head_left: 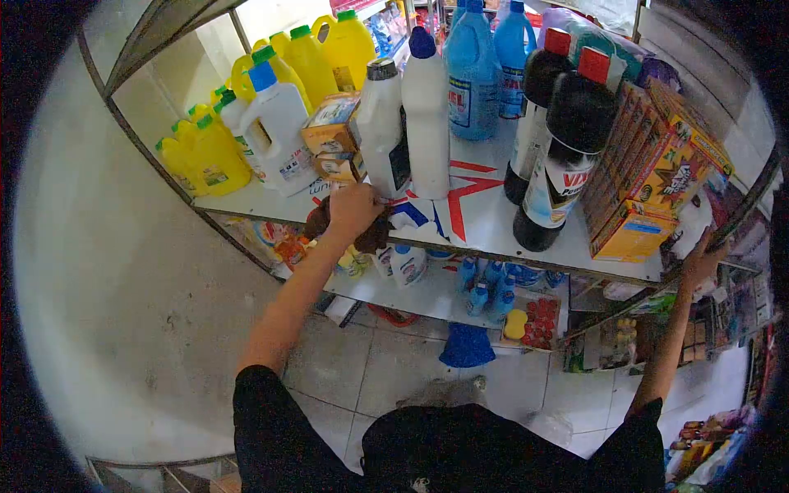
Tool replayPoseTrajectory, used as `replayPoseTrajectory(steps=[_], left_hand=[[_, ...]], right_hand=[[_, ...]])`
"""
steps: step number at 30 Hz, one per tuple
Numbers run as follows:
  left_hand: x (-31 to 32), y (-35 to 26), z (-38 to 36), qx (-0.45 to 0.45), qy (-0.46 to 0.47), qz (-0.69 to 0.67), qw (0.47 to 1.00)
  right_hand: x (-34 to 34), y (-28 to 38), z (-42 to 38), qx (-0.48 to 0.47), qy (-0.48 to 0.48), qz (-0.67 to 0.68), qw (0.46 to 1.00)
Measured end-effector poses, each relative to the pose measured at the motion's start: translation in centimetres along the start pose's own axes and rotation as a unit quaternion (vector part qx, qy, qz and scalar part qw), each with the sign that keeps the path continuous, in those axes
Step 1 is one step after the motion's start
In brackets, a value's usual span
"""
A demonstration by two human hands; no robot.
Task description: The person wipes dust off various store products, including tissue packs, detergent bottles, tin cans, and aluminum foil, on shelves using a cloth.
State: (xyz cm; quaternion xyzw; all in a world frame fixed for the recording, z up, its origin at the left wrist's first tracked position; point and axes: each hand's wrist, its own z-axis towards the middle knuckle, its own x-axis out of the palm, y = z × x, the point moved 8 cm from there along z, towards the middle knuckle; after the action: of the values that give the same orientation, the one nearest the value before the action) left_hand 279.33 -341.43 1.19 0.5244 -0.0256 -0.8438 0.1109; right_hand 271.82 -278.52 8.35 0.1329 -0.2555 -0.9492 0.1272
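My left hand is closed on a dark brown cloth at the front edge of the upper shelf. Just behind it stand small orange boxes, a white bottle with a black cap and a white bottle with a blue cap. At the shelf's right end my right hand is by the metal frame, its fingers curled there, beside a white item and a stack of orange boxes.
Yellow jugs and a white jug stand at the left. Blue bottles are at the back, black-capped white bottles right of centre. A lower shelf holds small bottles. A blue cloth lies below it.
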Motion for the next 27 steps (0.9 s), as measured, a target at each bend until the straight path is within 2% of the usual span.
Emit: replayPoseTrajectory(steps=[1,2,5,7,8,9,10,11,12,14,15,17,18,19,22,23,24,25,26,27], left_hand=[[0.1,-0.1,0.1,-0.002,0.0,0.004,1.0],[0.1,-0.1,0.1,-0.004,0.001,0.009,1.0],[-0.9,-1.1,-1.7,0.009,0.084,-0.144,0.986],[0.2,-1.8,-3.6,0.053,0.181,-0.196,0.962],[-0.8,-4.2,-6.3,0.068,0.372,-0.153,0.913],[0.5,-4.7,-9.1,0.028,0.379,-0.15,0.913],[1.1,-6.6,-12.3,0.088,0.383,-0.195,0.899],[1.3,-7.9,-14.5,0.149,0.387,-0.236,0.879],[0.9,-7.9,-14.5,0.132,0.366,-0.274,0.879],[-0.8,-8.1,-14.0,0.102,0.331,-0.354,0.869],[-1.7,-6.6,-12.1,0.048,0.288,-0.398,0.87],[-4.8,-2.1,-7.3,-0.073,0.118,-0.378,0.915],[-5.7,1.1,-5.7,-0.171,-0.025,-0.375,0.911],[-7.8,2.9,-4.8,-0.233,-0.118,-0.266,0.928],[-5.8,3.8,-2.1,-0.112,-0.22,-0.138,0.959],[-0.2,4.4,-2.1,-0.089,-0.131,-0.021,0.987],[1.7,2.8,-2.1,-0.091,-0.078,0.03,0.992],[1.1,0.1,-2.2,-0.111,-0.057,0.035,0.992],[0.0,-2.1,-2.6,-0.124,-0.045,0.038,0.991],[-0.9,-4.2,-2.9,-0.13,-0.027,0.039,0.99]], right_hand=[[-0.1,-0.1,-0.1,0.024,0.011,0.002,1.0],[-0.1,-0.2,0.0,0.006,-0.001,-0.009,1.0],[0.7,-2.0,0.4,-0.023,-0.017,-0.034,0.999],[1.1,-3.1,0.5,-0.01,-0.007,-0.039,0.999],[1.1,-3.3,0.5,-0.003,-0.005,-0.039,0.999],[1.0,-3.1,0.6,0.005,-0.008,-0.033,0.999],[0.9,-3.2,0.6,0.015,-0.01,-0.028,0.999],[1.7,-4.6,1.0,-0.024,-0.01,-0.026,0.999],[2.8,-7.6,1.5,-0.062,-0.008,-0.026,0.998],[3.2,-9.0,0.5,-0.111,-0.02,-0.09,0.989],[3.5,-9.5,0.4,-0.125,-0.035,-0.154,0.98],[3.7,-7.2,0.8,-0.093,-0.015,-0.112,0.989],[3.5,-6.0,0.7,-0.066,0.005,-0.079,0.995],[3.3,-5.0,0.1,-0.041,0.03,-0.061,0.997],[2.1,-3.0,-1.0,0.04,0.082,-0.027,0.996],[1.6,-2.1,-1.1,0.065,0.085,-0.004,0.994],[1.0,-1.2,-1.0,0.084,0.081,0.023,0.993],[0.9,-0.3,-0.8,0.105,0.077,0.048,0.99],[-0.2,0.9,-0.7,0.001,-0.019,0.056,0.998],[-0.4,0.9,-0.6,0.01,-0.033,0.057,0.998]])
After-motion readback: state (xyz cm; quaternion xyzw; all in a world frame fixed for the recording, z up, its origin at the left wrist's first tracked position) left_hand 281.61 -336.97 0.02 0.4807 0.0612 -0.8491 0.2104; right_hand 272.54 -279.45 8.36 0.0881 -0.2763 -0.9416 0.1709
